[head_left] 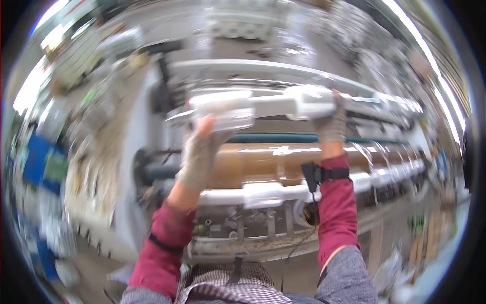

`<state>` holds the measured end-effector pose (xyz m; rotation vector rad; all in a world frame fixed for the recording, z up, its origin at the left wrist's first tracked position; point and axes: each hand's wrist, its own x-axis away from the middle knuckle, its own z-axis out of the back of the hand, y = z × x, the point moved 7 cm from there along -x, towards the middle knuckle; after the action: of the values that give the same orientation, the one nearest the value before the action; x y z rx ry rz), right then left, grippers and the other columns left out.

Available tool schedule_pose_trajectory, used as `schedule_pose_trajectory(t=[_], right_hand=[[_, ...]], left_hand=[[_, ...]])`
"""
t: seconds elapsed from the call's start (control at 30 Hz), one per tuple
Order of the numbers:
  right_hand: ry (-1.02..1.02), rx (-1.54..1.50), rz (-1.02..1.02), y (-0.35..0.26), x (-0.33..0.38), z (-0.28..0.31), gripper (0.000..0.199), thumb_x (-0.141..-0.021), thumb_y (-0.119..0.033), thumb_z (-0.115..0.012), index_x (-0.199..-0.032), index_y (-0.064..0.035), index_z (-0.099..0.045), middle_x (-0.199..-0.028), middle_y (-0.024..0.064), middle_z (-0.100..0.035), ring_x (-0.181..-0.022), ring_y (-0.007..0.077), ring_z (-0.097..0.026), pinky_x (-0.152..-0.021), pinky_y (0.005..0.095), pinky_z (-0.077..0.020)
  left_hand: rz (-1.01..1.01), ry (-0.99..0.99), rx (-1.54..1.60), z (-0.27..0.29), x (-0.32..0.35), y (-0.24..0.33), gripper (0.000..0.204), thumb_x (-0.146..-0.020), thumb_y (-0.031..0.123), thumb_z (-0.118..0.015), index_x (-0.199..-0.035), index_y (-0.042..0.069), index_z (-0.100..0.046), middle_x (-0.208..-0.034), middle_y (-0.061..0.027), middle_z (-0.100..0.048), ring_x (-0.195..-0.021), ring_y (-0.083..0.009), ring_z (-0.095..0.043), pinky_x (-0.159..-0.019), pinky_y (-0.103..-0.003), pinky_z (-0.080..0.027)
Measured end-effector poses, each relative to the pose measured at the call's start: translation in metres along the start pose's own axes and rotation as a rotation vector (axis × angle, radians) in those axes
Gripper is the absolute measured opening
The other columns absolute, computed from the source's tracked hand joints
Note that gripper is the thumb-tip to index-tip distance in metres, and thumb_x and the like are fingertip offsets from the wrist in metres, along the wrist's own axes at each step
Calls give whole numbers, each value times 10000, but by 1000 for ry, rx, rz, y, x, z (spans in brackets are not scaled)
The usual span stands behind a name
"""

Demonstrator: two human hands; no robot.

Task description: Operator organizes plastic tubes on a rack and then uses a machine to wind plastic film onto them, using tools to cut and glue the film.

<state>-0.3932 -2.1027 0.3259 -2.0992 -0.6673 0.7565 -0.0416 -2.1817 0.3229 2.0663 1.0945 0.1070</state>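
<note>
A long white rod (273, 106) carrying white, shiny film rolls spans the machine in front of me, blurred by motion. My left hand (196, 154), in a pale glove with the thumb tip bare, grips the left film roll (223, 104); its other fingers are mostly hidden behind the roll. At the outer end of another film roll (309, 101), my gloved right hand (332, 124) is closed around it. Below both hands lies a wide brown roller (253, 162) with glossy film over it. Nearer to me runs a lower white rod (223, 196) bearing a white roll (263, 195).
A teal bar (276, 138) crosses behind the brown roller. On the left stands a worn tan table (106, 167) with small items, beside a blue crate (40, 157). Wrapped white rolls (349, 25) are piled at the back right. A metal frame edge (263, 245) lies close to my body.
</note>
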Motion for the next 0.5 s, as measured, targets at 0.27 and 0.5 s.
schedule_pose_trajectory(t=[0.27, 0.5], right_hand=[[25, -365, -266, 91, 155, -254, 598, -772, -498, -544, -1162, -45, -543, -1163, 135, -578, -1110, 318, -533, -990, 486, -402], [-304, -414, -505, 158, 429, -464, 461, -804, -487, -592, -1028, -89, -532, -1008, 71, -568, -962, 260, -572, -865, 464, -473]], left_hand=[[-367, 449, -42, 104, 142, 203, 810, -726, 228, -766, -1367, 100, -288, -1138, -109, -509, -941, -237, -600, -652, -369, -578], [-652, 1014, -558, 135, 502, 359, 414, -881, 315, -552, -1132, -15, -553, -996, -103, -612, -935, -199, -614, -803, -336, -505]])
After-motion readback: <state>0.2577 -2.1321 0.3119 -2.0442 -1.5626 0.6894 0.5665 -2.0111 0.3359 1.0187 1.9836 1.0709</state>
